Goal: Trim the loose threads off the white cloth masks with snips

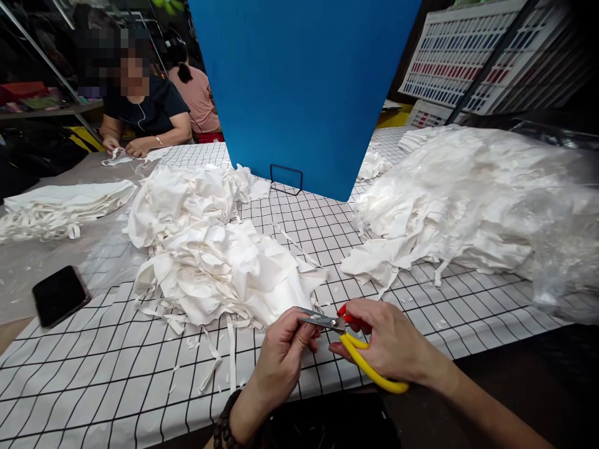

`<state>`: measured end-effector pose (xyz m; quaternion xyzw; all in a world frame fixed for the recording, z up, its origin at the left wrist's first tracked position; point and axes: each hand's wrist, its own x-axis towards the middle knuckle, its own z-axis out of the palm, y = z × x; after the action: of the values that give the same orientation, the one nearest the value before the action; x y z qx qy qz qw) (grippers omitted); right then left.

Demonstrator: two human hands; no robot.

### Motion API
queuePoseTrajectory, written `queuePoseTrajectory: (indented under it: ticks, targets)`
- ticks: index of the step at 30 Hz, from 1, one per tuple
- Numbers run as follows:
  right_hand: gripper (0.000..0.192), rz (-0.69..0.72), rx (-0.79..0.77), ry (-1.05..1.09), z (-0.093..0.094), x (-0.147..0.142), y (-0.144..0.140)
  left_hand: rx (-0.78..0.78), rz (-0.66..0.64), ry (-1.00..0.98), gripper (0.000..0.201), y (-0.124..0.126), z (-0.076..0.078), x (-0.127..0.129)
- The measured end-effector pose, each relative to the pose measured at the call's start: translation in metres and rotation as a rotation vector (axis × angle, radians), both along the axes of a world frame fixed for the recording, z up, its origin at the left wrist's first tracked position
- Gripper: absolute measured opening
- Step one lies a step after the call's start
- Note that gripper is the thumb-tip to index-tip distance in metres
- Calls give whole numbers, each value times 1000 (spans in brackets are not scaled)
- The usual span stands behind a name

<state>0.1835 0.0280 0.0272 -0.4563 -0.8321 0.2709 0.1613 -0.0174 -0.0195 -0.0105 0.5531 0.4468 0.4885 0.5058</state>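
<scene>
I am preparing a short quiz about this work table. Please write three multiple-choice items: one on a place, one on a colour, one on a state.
1. Where does the phone lie?
A. left of the near cloth pile
B. against the blue board
C. under the right hand

2. What colour is the scissors' looped handle?
A. green
B. yellow
C. black

3. What does the left hand touch?
A. the phone
B. nothing
C. the scissors' metal blades

Answers: 1 A, it rests at the left table edge; 2 B, the loop is yellow; 3 C, fingertips pinch the blades.

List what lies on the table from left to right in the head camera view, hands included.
Phone → left pile of white fabric → left hand → scissors → right hand → right pile of white fabric.
</scene>
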Motion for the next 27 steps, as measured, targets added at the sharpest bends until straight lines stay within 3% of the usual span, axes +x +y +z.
queuePoseTrajectory:
  ticks: [5, 7, 10, 13, 15, 17, 19, 20, 21, 23, 25, 27]
  targets:
    - [39, -20, -60, 41, -8, 1, -4, -38, 14, -53, 22, 0, -4, 3]
    - [34, -41, -158, 94, -10, 10, 0, -20, 86, -45, 21, 7, 2, -4]
    - [27, -230, -257, 136, -17, 35, 21, 99, 365, 17, 19, 29, 30, -38]
    - [29, -564, -70, 48, -32, 63, 56, 294, 613, 103, 19, 61, 71, -93]
    - [28, -656, 2, 19, -43, 74, 76, 256, 664, 397, 25, 79, 92, -125]
    - [20, -661, 0, 37, -51, 76, 86, 56, 647, 852, 33, 90, 100, -138]
    - [17, -627, -22, 85, -54, 70, 83, -30, 635, 1135, 46, 94, 90, -126]
    - [18, -604, -30, 109, -53, 65, 78, 14, 609, 1161, 52, 94, 79, -111]
    - [20, -561, -52, 144, -50, 59, 71, 96, 521, 1118, 53, 94, 66, -90]
    - [19, -423, -145, 274, -43, 48, 58, 221, 190, 957, 54, 94, 38, -40]
    - [18, -291, -245, 439, -35, 45, 51, 239, -105, 815, 77, 99, 11, 10]
    - [20, -300, -246, 496, -30, 53, 53, 168, -194, 718, 75, 108, -8, 47]
